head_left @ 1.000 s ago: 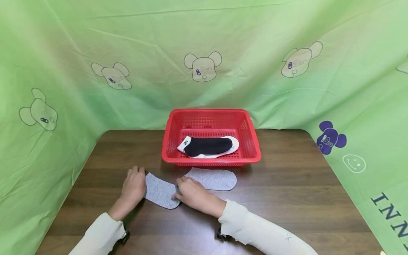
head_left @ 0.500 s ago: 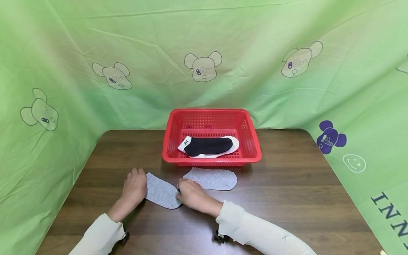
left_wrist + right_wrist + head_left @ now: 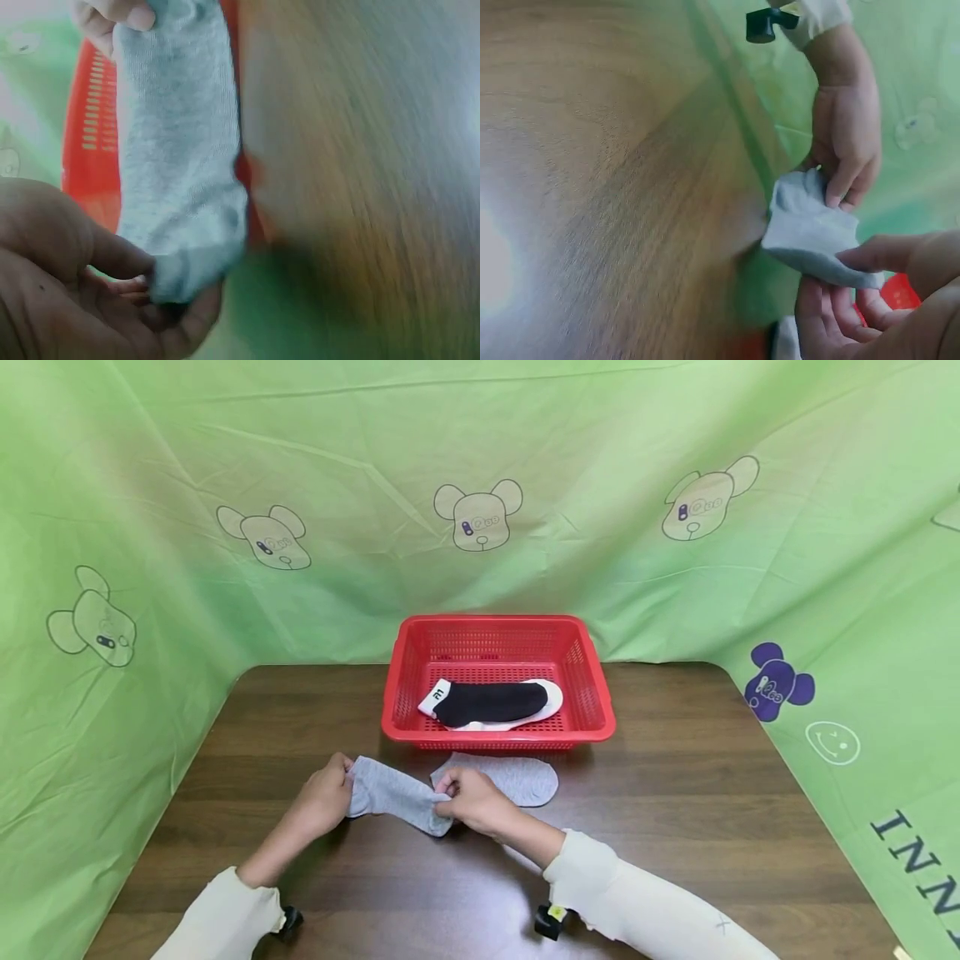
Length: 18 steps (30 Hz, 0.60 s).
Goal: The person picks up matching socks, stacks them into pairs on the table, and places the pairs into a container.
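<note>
A light grey sock (image 3: 393, 793) is stretched between the two hands, lifted a little off the table. My left hand (image 3: 326, 795) pinches its cuff end; the left wrist view shows thumb and fingers on the sock (image 3: 180, 142). Its toe end is pinched by my right hand (image 3: 480, 802), with the thumb on top and fingers beneath in the right wrist view. A second grey sock (image 3: 517, 778) lies flat on the table behind the right hand, which partly hides it.
At the back of the wooden table (image 3: 675, 777) stands a red plastic basket (image 3: 498, 737). Inside it a black sock with a white cuff (image 3: 495, 703) lies over a white one (image 3: 555, 697). A green printed curtain (image 3: 480, 585) surrounds the table.
The grey sock lay flat on the table before; both hands now grip its ends and have raised it. The right hand has shifted slightly to the right.
</note>
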Each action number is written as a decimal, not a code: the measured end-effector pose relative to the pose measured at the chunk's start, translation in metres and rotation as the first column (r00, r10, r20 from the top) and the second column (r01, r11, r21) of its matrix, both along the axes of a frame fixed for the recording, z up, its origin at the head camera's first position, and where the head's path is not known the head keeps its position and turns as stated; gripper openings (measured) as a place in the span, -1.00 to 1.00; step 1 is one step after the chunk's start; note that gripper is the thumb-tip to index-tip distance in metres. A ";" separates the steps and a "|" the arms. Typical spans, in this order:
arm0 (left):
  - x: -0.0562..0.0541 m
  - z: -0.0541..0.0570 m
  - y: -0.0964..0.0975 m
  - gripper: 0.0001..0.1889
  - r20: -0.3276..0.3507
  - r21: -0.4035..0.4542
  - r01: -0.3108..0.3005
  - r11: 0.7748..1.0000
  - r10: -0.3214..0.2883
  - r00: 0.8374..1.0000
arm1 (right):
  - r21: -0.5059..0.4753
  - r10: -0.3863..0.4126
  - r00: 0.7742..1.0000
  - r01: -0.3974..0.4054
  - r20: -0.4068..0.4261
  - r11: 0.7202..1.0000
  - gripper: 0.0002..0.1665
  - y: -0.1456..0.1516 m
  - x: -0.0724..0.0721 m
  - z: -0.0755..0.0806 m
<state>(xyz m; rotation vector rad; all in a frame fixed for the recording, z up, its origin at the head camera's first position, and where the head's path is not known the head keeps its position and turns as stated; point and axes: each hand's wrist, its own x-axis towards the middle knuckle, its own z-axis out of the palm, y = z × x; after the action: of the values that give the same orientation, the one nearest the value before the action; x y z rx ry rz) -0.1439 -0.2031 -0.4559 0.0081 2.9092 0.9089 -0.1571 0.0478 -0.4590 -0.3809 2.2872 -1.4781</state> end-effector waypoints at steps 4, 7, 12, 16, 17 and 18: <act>-0.001 0.004 0.010 -0.82 0.018 0.174 -0.033 0.984 0.030 0.999 | -0.178 -0.083 0.980 0.116 0.179 0.977 -0.72 0.018 -0.001 0.003; -0.003 0.006 0.019 -0.79 0.027 0.267 -0.027 0.963 0.021 0.999 | -0.236 -0.129 0.958 0.191 0.256 0.953 -0.68 0.032 -0.002 0.006; -0.006 0.008 0.036 -0.73 0.087 0.417 -0.009 0.909 -0.030 0.996 | -0.283 -0.200 0.928 0.293 0.313 0.913 -0.64 0.058 -0.007 0.007; -0.008 0.009 0.048 -0.68 0.131 0.508 -0.015 0.861 -0.060 0.990 | -0.297 -0.255 0.911 0.354 0.323 0.887 -0.61 0.078 -0.010 0.006; -0.009 0.008 0.051 -0.68 0.135 0.516 -0.017 0.856 -0.061 0.989 | -0.297 -0.267 0.909 0.364 0.321 0.883 -0.60 0.082 -0.010 0.006; -0.010 0.008 0.054 -0.68 0.136 0.519 -0.021 0.855 -0.058 0.989 | -0.292 -0.281 0.905 0.376 0.320 0.879 -0.60 0.087 -0.010 0.006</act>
<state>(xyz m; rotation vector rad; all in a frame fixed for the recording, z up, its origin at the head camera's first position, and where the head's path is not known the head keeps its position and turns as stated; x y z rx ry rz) -0.1535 -0.1487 -0.4484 0.0068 2.4343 1.5886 -0.1669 0.1348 -0.4534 0.1306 1.9393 -1.9788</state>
